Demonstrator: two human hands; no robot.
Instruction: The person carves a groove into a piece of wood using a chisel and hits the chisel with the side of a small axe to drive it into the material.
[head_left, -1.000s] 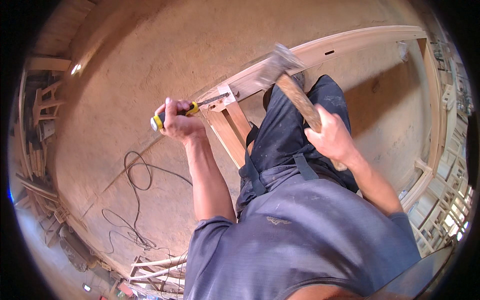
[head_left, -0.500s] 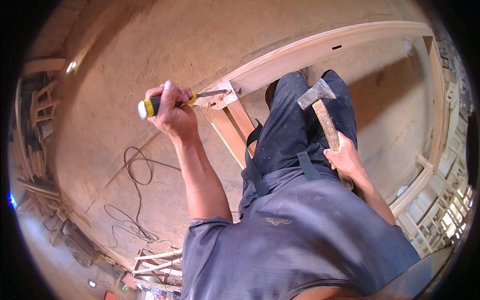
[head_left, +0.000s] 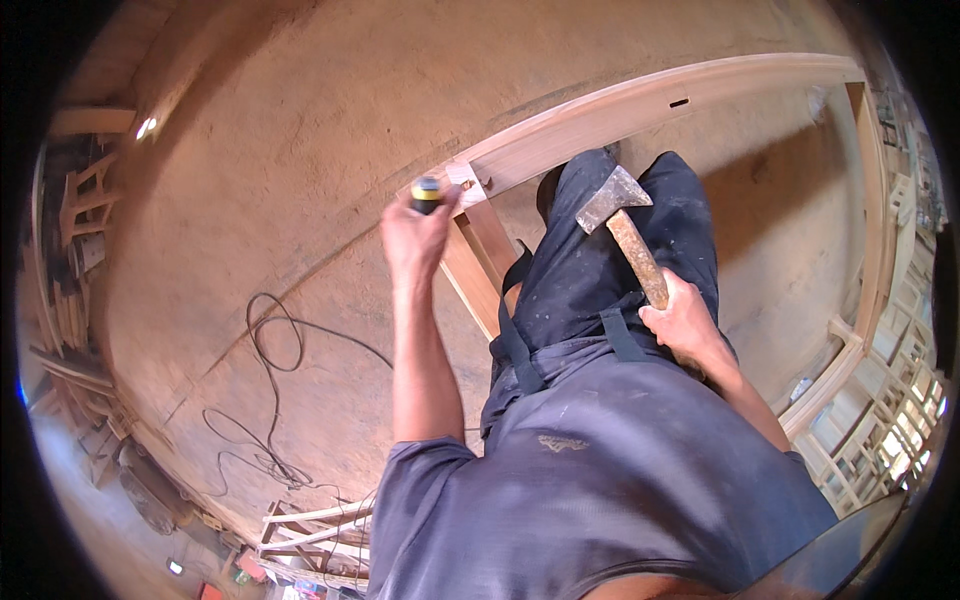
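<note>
Wooden framing (head_left: 600, 122) is partly hidden by the left grip (head_left: 415, 238), clasped around a yellow-banded handle (head_left: 426, 197). A hatchet (head_left: 627, 240) is held inside the right grip (head_left: 684, 314).

Can read no word, number or sign anywhere. Can see only a small pale mark on the front of the dark shirt (head_left: 640, 450), near and a little right of the middle; too faint to spell out, and cannot tell whether lettering or emblem. Cannot make out any print on the yellow and black tool handle (head_left: 426, 196) at the left, blurred and seen end-on.
</note>
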